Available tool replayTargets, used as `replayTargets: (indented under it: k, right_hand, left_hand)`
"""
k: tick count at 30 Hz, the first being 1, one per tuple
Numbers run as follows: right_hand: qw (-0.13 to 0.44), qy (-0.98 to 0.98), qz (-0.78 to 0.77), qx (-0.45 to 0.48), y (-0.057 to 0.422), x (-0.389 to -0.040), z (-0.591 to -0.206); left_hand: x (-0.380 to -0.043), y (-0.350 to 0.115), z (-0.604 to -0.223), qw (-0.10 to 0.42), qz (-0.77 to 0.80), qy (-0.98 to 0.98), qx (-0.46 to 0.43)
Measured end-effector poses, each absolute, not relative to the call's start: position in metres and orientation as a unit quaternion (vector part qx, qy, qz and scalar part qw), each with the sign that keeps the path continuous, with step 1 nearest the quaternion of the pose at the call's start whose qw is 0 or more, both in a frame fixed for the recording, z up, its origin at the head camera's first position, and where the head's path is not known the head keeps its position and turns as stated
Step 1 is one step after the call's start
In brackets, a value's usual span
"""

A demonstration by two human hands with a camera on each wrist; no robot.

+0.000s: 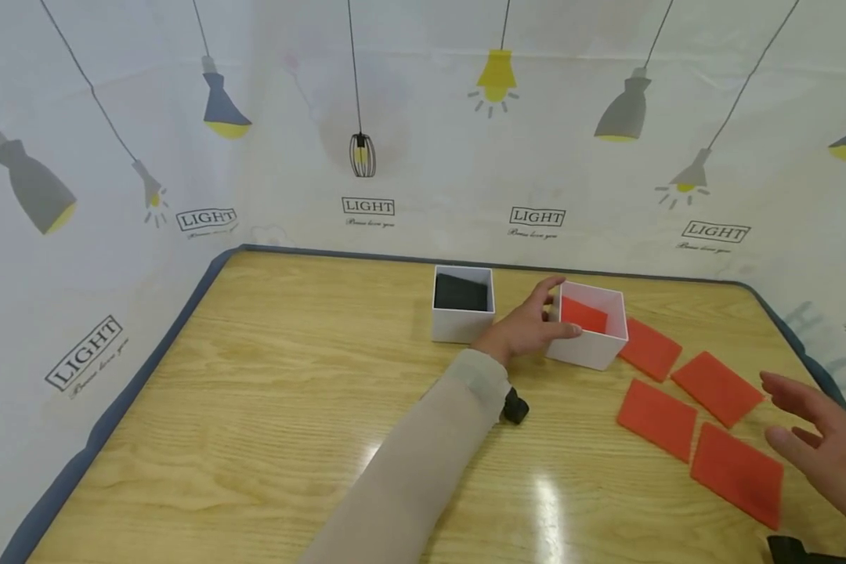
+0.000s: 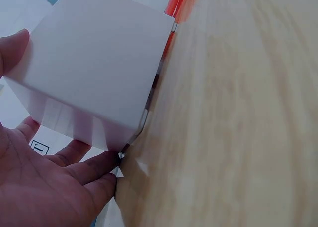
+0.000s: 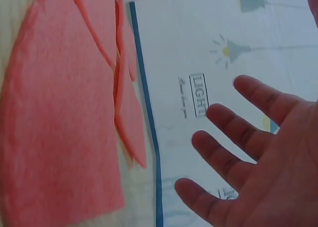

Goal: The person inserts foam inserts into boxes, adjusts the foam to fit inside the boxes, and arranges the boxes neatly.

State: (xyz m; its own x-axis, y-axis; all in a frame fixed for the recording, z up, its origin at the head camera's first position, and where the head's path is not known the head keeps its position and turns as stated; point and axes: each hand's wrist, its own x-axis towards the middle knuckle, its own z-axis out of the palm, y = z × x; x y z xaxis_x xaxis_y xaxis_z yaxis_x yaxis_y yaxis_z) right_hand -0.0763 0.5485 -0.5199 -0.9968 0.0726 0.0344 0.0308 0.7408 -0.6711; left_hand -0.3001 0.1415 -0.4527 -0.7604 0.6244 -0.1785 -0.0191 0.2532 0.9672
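Note:
A white square box [image 1: 587,349] with a red piece [image 1: 583,313] inside is held by my left hand [image 1: 525,325]. The thumb lies at the near rim, and the other fingers are along the left side, as the left wrist view of the box [image 2: 94,53] also shows. Several flat red rectangles [image 1: 657,417] lie on the table just right of and in front of the box. My right hand [image 1: 828,446] hovers beside them at the right, its fingers [image 3: 238,132] spread and touching nothing. In the right wrist view one red sheet [image 3: 64,117] looms close.
A second white box [image 1: 463,326] with black pieces [image 1: 460,293] in it stands left of my left hand. The wooden table [image 1: 254,407] ends at a dark blue edge, with a printed curtain [image 1: 437,157] rising behind it.

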Motion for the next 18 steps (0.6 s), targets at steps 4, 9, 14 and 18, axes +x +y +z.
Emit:
replayTargets:
  k: [4, 9, 14, 18]
  right_hand:
    - [-0.019, -0.931, 0.361, -0.056, 0.554, -0.069, -0.523]
    - [-0.104, -0.934, 0.330, -0.085, 0.555, -0.063, -0.515]
    - [-0.159, -0.934, 0.303, -0.099, 0.566, -0.062, -0.515]
    - [-0.178, -0.936, 0.284, -0.110, 0.575, -0.061, -0.521]
  left_hand:
    - [-0.300, 0.141, -0.453, 0.276, 0.573, 0.745, 0.202]
    - [-0.300, 0.140, -0.454, 0.277, 0.569, 0.747, 0.206]
    - [-0.301, 0.141, -0.457, 0.278, 0.569, 0.745, 0.209]
    - [-0.300, 0.141, -0.458, 0.278, 0.569, 0.745, 0.210]
